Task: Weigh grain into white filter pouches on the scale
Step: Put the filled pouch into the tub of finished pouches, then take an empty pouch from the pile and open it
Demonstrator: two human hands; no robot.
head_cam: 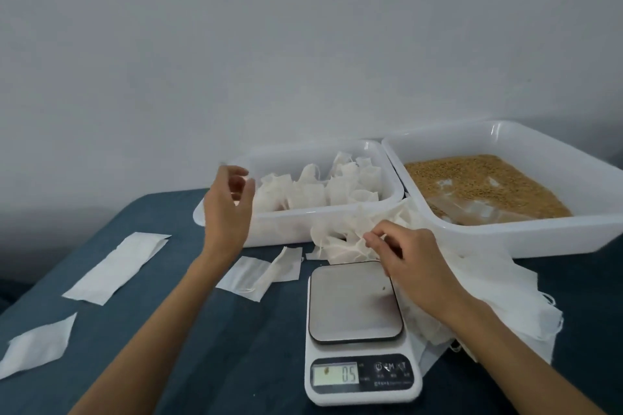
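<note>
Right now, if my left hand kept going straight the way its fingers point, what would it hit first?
Probably the filled white filter pouches in the left white plastic tub. The left hand hovers at that tub's near-left rim, fingers curled toward them; depth is unclear.

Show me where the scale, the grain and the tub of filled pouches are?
scale (354,303), head view, on its steel platform.
grain (472,178), head view, on the heap in the right tub.
tub of pouches (286,222), head view, on its front wall.
</note>
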